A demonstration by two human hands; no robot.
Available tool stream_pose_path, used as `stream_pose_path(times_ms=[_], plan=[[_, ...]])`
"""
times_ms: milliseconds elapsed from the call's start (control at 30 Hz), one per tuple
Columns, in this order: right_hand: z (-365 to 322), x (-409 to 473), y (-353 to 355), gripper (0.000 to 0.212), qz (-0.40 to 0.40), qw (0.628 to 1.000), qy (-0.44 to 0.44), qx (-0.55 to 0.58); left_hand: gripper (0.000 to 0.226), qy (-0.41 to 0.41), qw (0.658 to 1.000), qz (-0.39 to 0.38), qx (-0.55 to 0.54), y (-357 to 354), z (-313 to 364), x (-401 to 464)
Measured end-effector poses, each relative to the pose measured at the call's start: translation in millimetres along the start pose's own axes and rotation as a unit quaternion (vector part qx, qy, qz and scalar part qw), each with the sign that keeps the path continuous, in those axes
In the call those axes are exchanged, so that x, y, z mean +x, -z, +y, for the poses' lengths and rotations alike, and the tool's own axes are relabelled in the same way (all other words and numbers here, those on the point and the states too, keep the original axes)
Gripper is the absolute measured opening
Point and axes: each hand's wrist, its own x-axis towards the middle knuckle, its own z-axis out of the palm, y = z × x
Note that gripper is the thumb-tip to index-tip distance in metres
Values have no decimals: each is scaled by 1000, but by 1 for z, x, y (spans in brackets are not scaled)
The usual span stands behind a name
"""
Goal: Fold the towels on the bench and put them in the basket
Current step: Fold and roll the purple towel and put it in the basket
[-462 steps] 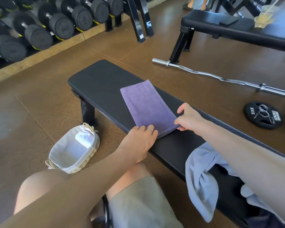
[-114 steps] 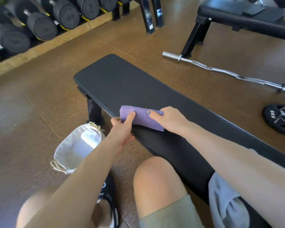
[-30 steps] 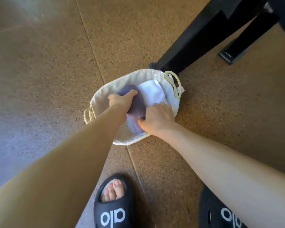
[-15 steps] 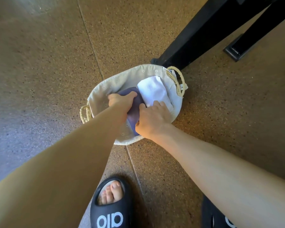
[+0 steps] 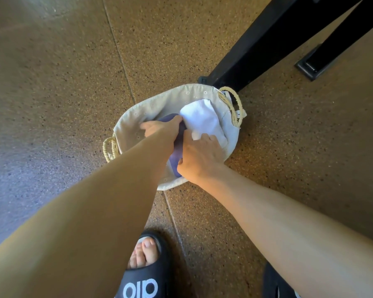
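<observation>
The cream cloth-lined basket [image 5: 170, 100] with rope handles stands on the floor below me. Inside it lies a folded white towel [image 5: 202, 119] on the right side. The folded purple towel [image 5: 178, 151] sits beside it, mostly hidden by my arms. My left hand [image 5: 159, 126] grips the purple towel's far end inside the basket. My right hand [image 5: 199, 158] holds its near end, fingers curled over it and touching the white towel.
A black bench leg [image 5: 256, 46] stands right behind the basket, with a second foot [image 5: 310, 65] to the right. My black slides [image 5: 144, 274] are on the speckled brown floor near the bottom edge.
Both hands have pushed the purple towel lower into the basket beside the white towel; 3.8 s ago it lay folded on the bench between my hands.
</observation>
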Motion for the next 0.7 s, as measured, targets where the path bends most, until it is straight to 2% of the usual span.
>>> stream_pose_path(times_ms=[100,200,267,333,400,533,700], plan=[[0,-2,-5,71,20,1000,22,-8,100,3,1000,13,5,1,0,1],[1,0,-5,67,21,1000,20,-10,92,-7,999,11,36,-2,4,-2],[1,0,-4,65,21,1000,10,-2,81,-62,991,33,115,-3,2,-5],[-1,-1,-5,71,13,1000,-1,18,74,-149,959,54,233,2,-8,-9],[-1,-2,-5,72,7,999,-8,43,73,-183,938,53,290,8,-19,-9],[-2,-5,-5,62,22,998,-9,59,54,-170,952,8,252,17,-26,-2],[-4,-7,-6,53,41,999,10,33,62,-156,967,-13,199,18,-20,-1]])
